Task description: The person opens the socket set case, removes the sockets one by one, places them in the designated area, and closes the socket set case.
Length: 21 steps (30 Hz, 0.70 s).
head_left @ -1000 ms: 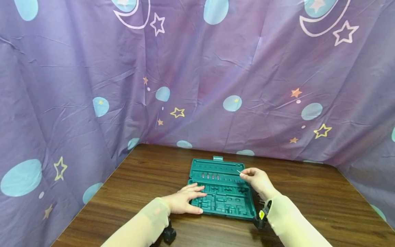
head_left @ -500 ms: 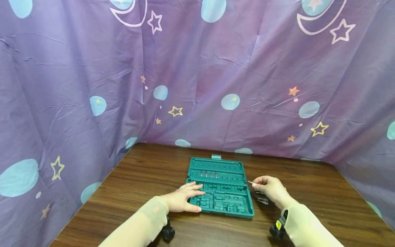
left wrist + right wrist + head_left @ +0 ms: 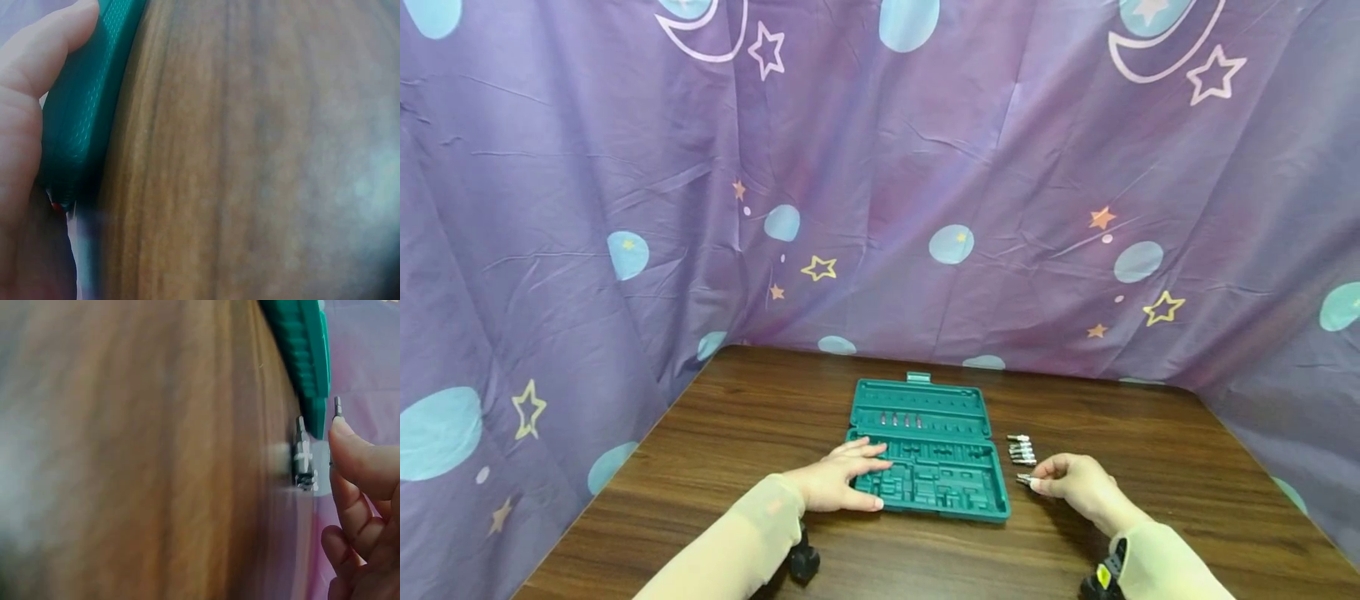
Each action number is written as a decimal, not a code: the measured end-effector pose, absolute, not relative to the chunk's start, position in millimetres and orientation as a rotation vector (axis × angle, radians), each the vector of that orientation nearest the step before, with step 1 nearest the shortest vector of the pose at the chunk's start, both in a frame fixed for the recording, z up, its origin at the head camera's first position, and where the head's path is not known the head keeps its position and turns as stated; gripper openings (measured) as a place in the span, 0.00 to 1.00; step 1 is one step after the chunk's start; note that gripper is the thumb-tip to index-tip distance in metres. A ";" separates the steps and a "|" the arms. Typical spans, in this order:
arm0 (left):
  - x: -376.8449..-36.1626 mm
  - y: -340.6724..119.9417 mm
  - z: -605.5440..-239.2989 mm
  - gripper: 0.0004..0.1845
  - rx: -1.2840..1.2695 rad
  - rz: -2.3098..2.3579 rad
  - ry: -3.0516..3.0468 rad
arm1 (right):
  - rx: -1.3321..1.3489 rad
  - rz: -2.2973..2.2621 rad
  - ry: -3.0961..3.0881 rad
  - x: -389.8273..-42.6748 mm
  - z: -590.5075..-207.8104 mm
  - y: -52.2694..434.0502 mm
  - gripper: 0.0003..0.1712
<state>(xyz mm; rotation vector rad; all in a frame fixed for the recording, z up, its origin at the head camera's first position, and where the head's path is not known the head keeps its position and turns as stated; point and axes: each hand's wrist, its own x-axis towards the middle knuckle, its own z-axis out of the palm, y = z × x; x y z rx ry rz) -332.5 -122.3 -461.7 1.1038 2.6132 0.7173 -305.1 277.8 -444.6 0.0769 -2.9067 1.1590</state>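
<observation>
**Right grip pinches a bit beside the green case**

I see the right hand (image 3: 1075, 486) pinching a small metal bit (image 3: 1024, 478) between fingertip and thumb, low over the tabletop (image 3: 1150, 467) just right of the open green tool case (image 3: 925, 467). In the right wrist view the bit (image 3: 337, 407) pokes up past a fingertip (image 3: 350, 440); whether it touches the wood is, I think, too blurred to call. A short row of loose bits (image 3: 1022, 450) lies just beyond it. My left hand (image 3: 838, 482) rests flat, fingers straight, on the case's near left corner, thumb against its edge (image 3: 81, 112). More bits (image 3: 901, 420) sit in the lid. Purple star-print cloth (image 3: 880, 208) hangs behind.
</observation>
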 end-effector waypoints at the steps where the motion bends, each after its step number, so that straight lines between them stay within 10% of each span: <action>1: -332.3 -122.4 -461.2 0.35 1.101 0.718 2.611 | 0.083 1.179 -2.908 -304.3 -446.1 279.1 0.11; 21: -329.3 -120.1 -458.3 0.35 1.086 0.725 2.611 | 0.138 0.885 -2.920 -311.3 -452.8 278.7 0.09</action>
